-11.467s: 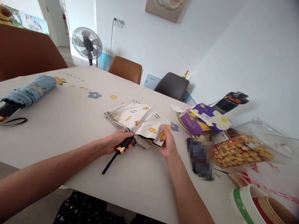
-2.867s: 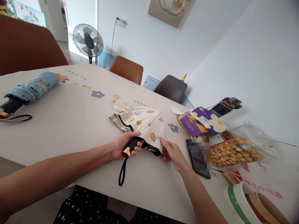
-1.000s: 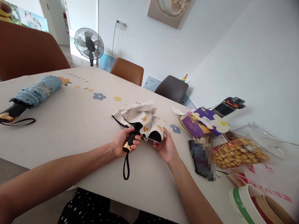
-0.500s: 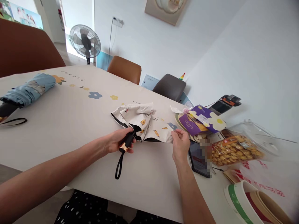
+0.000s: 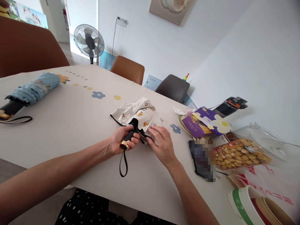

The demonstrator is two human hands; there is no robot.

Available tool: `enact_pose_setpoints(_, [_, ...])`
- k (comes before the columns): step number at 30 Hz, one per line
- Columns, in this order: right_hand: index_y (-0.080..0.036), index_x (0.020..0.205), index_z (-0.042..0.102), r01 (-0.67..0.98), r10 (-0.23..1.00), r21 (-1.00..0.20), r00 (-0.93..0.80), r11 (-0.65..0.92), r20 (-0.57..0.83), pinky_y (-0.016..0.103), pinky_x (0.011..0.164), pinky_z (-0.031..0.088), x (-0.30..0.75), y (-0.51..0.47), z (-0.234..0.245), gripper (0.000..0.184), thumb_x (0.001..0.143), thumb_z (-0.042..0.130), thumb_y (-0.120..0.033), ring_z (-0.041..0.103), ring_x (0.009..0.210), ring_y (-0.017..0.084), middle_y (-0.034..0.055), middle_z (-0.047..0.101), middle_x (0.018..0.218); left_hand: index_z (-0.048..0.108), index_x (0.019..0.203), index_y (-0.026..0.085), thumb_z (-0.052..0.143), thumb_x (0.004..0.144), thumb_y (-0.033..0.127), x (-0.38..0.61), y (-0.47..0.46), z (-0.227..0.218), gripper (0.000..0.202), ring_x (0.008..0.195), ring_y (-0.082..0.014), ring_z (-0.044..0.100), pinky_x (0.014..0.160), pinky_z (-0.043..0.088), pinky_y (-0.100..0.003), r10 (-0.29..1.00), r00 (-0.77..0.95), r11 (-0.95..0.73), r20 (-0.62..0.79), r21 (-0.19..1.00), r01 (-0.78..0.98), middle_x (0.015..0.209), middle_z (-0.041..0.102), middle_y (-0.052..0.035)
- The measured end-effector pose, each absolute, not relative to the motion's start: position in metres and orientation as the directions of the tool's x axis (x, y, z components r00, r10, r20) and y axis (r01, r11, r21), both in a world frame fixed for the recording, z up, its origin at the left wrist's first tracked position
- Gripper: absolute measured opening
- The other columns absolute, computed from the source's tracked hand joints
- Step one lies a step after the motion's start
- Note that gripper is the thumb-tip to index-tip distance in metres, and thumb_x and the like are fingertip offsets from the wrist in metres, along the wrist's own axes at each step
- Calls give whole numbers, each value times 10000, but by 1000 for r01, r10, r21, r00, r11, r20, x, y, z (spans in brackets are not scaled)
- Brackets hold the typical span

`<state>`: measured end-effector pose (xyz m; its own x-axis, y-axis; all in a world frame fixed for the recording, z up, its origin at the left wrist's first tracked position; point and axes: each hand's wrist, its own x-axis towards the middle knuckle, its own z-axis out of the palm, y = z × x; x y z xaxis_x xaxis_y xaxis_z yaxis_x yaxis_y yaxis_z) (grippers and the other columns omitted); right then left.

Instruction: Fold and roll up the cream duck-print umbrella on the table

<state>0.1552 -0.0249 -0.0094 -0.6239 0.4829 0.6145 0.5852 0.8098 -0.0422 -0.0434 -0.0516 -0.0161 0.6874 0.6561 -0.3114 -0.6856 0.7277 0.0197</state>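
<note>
A white folding umbrella (image 5: 138,113) with small cartoon prints and a black underside lies loosely bunched over the table in front of me. My left hand (image 5: 122,139) is wrapped round its black handle, which has a gold end and a black wrist loop (image 5: 123,164) hanging down. At the canopy's right edge, my right hand (image 5: 162,143) pinches the cloth near its lower corner, the fingertips partly hidden behind the fabric. Farther left rests a rolled light-blue umbrella (image 5: 37,88), its black and gold handle toward me.
On the right of the table (image 5: 89,131) sit a phone (image 5: 199,162), a purple box (image 5: 208,122), a bag of round snacks (image 5: 242,153) and tape rolls (image 5: 248,203). Chairs (image 5: 128,69) and a standing fan (image 5: 89,41) are beyond the table.
My right hand has moved left, bringing the stretched canopy flap in against the rest of the umbrella. My left hand keeps its hold on the handle, with the fingers wrapped further round.
</note>
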Motion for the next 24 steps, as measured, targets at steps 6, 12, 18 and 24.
enact_pose_setpoints(6, [-229, 1102, 566, 525, 428, -67, -606, 849, 671, 360, 869, 449, 127, -13, -2, 300, 854, 434, -125, 554, 980, 195, 74, 610, 1031, 345, 759, 175, 440, 798, 281, -40, -55, -23, 148, 445, -75, 378, 300, 325, -147, 606, 777, 785, -172, -31, -619, 607, 375, 6])
enact_pose_setpoints(12, [-202, 992, 593, 473, 433, -151, -574, 868, 694, 361, 829, 485, 119, -14, -14, 235, 845, 436, -107, 554, 942, 196, 85, 602, 969, 379, 749, 163, 402, 821, 344, -36, -55, -23, 196, 442, -77, 372, 289, 288, -145, 661, 710, 741, -243, 61, -669, 583, 364, 10])
enact_pose_setpoints(18, [-188, 1184, 519, 401, 425, -193, -637, 895, 643, 417, 927, 444, 137, -20, -30, 357, 838, 474, -111, 497, 1109, 227, 122, 541, 1149, 384, 721, 156, 334, 852, 381, -33, -55, -22, 265, 440, -71, 372, 291, 274, -143, 689, 644, 714, -334, 155, -683, 576, 380, 8])
enact_pose_setpoints(24, [-233, 1188, 548, 466, 452, -172, -597, 868, 663, 390, 872, 475, 140, -19, -40, 363, 852, 451, -134, 532, 1041, 221, 101, 570, 1088, 477, 805, 125, 306, 875, 394, -28, -56, -19, 326, 465, -99, 464, 371, 432, -212, 710, 567, 704, -418, 378, -602, 613, 471, -25])
